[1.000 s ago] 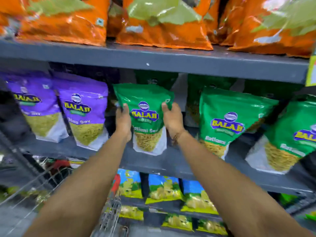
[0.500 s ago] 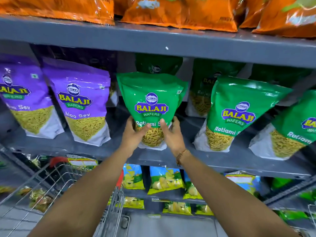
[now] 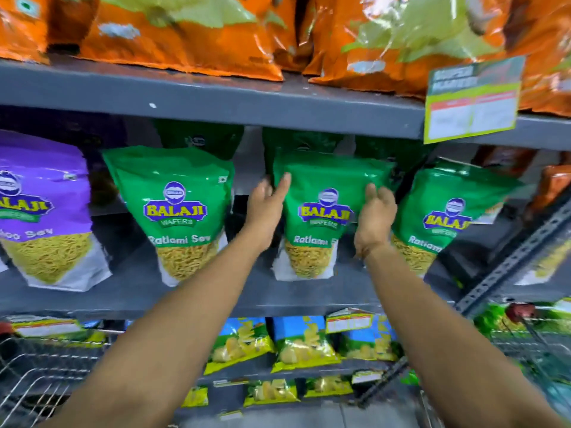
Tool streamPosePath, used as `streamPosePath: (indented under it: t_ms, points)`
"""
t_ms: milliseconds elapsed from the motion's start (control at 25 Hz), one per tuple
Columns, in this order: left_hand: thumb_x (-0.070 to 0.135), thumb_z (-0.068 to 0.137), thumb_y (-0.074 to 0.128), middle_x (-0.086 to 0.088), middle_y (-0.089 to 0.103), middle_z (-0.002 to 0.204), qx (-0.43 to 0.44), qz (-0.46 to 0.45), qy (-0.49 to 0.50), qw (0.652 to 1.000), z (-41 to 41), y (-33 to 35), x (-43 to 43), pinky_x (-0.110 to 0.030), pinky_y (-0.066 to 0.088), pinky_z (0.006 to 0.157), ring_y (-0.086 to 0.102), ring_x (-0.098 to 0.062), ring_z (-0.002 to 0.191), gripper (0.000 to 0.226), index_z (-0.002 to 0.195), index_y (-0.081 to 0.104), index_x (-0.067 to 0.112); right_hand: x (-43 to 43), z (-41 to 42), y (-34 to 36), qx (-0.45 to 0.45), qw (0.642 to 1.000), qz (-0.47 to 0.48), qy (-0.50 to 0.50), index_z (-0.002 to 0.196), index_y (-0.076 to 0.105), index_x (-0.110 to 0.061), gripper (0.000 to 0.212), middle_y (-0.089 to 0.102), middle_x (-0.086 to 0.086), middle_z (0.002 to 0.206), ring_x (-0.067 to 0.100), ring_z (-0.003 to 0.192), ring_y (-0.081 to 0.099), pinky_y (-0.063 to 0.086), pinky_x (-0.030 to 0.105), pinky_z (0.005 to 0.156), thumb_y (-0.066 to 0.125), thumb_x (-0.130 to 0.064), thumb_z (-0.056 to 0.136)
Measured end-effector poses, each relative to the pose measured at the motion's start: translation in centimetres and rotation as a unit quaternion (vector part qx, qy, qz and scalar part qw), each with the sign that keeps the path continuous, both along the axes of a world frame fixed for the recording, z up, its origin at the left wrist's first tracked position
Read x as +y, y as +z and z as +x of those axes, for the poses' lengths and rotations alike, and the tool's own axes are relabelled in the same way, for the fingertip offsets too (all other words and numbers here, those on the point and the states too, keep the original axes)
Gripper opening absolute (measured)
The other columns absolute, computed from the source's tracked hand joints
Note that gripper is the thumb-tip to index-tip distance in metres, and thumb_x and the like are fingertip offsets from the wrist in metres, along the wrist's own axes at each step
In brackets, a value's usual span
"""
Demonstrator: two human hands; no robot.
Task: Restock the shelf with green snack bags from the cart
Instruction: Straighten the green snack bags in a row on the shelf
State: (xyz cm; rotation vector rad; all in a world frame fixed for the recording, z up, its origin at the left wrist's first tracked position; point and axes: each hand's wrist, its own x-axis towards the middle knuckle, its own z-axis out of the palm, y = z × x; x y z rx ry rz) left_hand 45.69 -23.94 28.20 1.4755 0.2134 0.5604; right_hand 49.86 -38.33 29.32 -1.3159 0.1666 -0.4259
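Three green Balaji snack bags stand upright in the front row of the grey middle shelf. My left hand lies against the left edge of the middle green bag, fingers stretched up along it. My right hand curls over that bag's right front side, so the bag is pressed between both hands. A second green bag stands free to the left, and a third leans at the right, touching my right hand's side. More green bags sit dimly behind them.
Purple bags fill the shelf's left end. Orange bags crowd the shelf above, with a price tag hanging at right. Blue-yellow packs are below. A wire cart is at lower left, another wire basket at lower right.
Both hands let go of the left green bag, which now stands on the shelf, and moved right onto the neighbouring green bag. My view swung right.
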Motion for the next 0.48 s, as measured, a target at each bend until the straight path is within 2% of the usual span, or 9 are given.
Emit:
streamPosePath:
  t_ms: [80,120,160,200,240,280,320,360,480]
  points:
    - [0.031,0.087,0.055,-0.011,0.065,0.1,-0.007,0.022,0.088,0.996,1.0,1.3,0.0,-0.024,0.046,0.078,0.063,-0.007,0.082,0.035,0.103,0.06,0.0,-1.0,1.3,1.7,-0.016,0.999,-0.035,0.035,0.086,0.054,-0.01,0.009,0.05,0.006,0.083,-0.01,0.058,0.044,0.034,0.01,0.059,0.048,-0.009,0.092]
    - [0.034,0.086,0.054,-0.01,0.064,0.095,-0.01,0.029,0.099,0.995,1.2,1.0,-0.2,-0.031,0.044,0.08,0.06,-0.015,0.084,0.034,0.098,0.06,0.004,-1.3,1.4,1.1,-0.014,0.997,-0.048,0.053,0.09,0.053,-0.013,0.007,0.052,0.005,0.088,-0.008,0.066,0.046,0.036,0.01,0.065,0.047,-0.015,0.093]
    - [0.035,0.086,0.053,-0.007,0.063,0.098,-0.013,0.027,0.092,0.995,1.1,0.1,-0.6,-0.033,0.043,0.085,0.057,-0.016,0.09,0.036,0.104,0.058,0.004,-1.5,0.9,0.3,0.001,0.995,-0.048,0.084,0.104,0.053,-0.013,0.017,0.053,0.003,0.101,-0.003,0.084,0.049,0.039,0.013,0.079,0.044,-0.024,0.095]
    - [0.035,0.085,0.056,-0.004,0.062,0.107,-0.004,0.023,0.067,0.998,0.8,-1.3,-1.0,-0.032,0.043,0.091,0.056,-0.015,0.099,0.042,0.115,0.053,0.005,-1.7,0.0,-1.1,0.029,0.99,-0.042,0.132,0.124,0.045,-0.012,0.036,0.05,0.001,0.119,0.004,0.105,0.047,0.036,0.017,0.094,0.04,-0.033,0.095]
    - [0.036,0.079,0.062,-0.002,0.059,0.117,0.019,0.024,0.033,0.999,0.4,-3.0,-1.5,-0.032,0.043,0.097,0.055,-0.014,0.107,0.057,0.126,0.044,0.009,-1.9,-0.7,-2.8,0.065,0.979,-0.045,0.187,0.138,0.03,-0.013,0.052,0.041,0.0,0.134,0.007,0.121,0.038,0.031,0.022,0.103,0.035,-0.041,0.095]
    - [0.041,0.068,0.07,0.0,0.058,0.123,0.049,0.039,-0.004,0.998,-0.3,-4.6,-2.1,-0.033,0.044,0.099,0.055,-0.014,0.111,0.074,0.13,0.038,0.015,-2.1,-1.3,-4.5,0.093,0.966,-0.068,0.231,0.143,0.019,-0.015,0.059,0.035,-0.002,0.14,0.007,0.128,0.032,0.028,0.022,0.106,0.034,-0.044,0.094]
    - [0.046,0.058,0.075,0.001,0.059,0.123,0.083,0.064,-0.032,0.994,-1.0,-6.1,-2.8,-0.034,0.047,0.098,0.058,-0.013,0.11,0.081,0.126,0.039,0.021,-2.4,-1.9,-5.6,0.103,0.954,-0.098,0.264,0.144,0.017,-0.017,0.06,0.035,-0.005,0.138,0.007,0.13,0.031,0.028,0.021,0.103,0.035,-0.043,0.094]
    - [0.047,0.053,0.077,0.002,0.062,0.119,0.105,0.085,-0.041,0.99,-1.7,-7.3,-3.5,-0.033,0.05,0.094,0.06,-0.012,0.104,0.078,0.12,0.044,0.025,-2.5,-2.4,-6.4,0.097,0.948,-0.127,0.277,0.144,0.018,-0.018,0.059,0.037,-0.006,0.135,0.008,0.13,0.033,0.029,0.021,0.1,0.037,-0.042,0.093]
    - [0.031,0.068,0.078,0.005,0.063,0.11,0.107,0.092,0.006,0.99,-2.1,-8.3,-3.9,-0.013,0.049,0.075,0.061,-0.006,0.094,0.059,0.119,0.049,0.022,-2.4,-2.6,-7.2,0.077,0.941,-0.134,0.301,0.14,0.027,-0.019,0.056,0.042,-0.011,0.125,0.007,0.122,0.04,0.031,0.024,0.096,0.044,-0.042,0.091]
